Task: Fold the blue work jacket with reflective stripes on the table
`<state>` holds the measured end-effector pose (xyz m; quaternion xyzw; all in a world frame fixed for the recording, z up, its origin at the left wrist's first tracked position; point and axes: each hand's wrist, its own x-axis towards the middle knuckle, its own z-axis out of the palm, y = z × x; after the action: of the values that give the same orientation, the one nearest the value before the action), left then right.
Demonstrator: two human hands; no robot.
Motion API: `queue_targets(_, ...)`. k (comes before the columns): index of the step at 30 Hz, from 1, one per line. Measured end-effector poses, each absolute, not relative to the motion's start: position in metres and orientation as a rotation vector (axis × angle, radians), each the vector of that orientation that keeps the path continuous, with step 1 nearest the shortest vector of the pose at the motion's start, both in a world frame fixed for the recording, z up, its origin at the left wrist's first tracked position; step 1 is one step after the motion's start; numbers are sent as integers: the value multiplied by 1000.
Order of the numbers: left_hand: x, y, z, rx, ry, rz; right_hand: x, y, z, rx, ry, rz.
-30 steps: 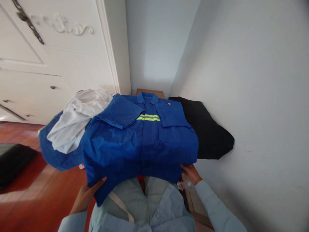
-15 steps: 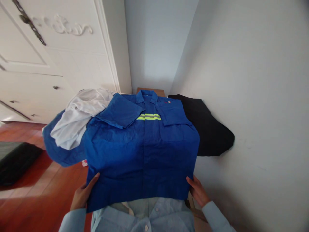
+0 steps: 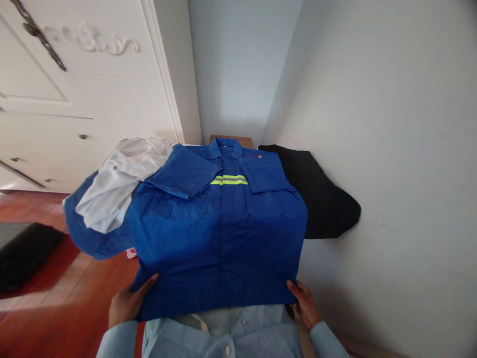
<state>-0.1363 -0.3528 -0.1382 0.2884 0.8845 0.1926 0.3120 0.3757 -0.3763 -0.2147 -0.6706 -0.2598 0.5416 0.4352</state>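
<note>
A blue work jacket point(image 3: 223, 238) with a yellow-green and grey reflective stripe lies spread out in front of me, collar at the far end. Both of its sleeves are folded inward over the chest. My left hand point(image 3: 130, 298) grips the near left corner of the hem, thumb on top and the other fingers hidden underneath. On the opposite side, my right hand point(image 3: 303, 301) pinches the near right corner the same way. The hem hangs just before my light blue shirt point(image 3: 223, 340).
White crumpled cloth point(image 3: 119, 179) lies on a blue garment point(image 3: 89, 238) to the left. Black cloth point(image 3: 320, 204) sticks out at the right, near the wall point(image 3: 402, 149). A white cabinet point(image 3: 122, 99) stands behind at left. A black object point(image 3: 30, 253) rests on the wooden floor point(image 3: 67, 308).
Both hands have moved slightly down along the jacket's corners, still holding it. The near hem now sits flatter and more level. The folded sleeves look the same.
</note>
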Motion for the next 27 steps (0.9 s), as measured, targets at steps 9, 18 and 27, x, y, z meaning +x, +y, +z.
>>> queue_targets(9, -128, -353, -126, 672, 2454, 363, 390, -373, -211, -1980, -994, 1362)
queue_targets(18, -38, -317, -76, 1746, 2370, 1376, 344, -321, -123, -1751, -1574, 1585)
queue_targets(27, 32, -195, -36, 2477, 1821, 1005, 162, -241, -90, -776, -1442, 1766)
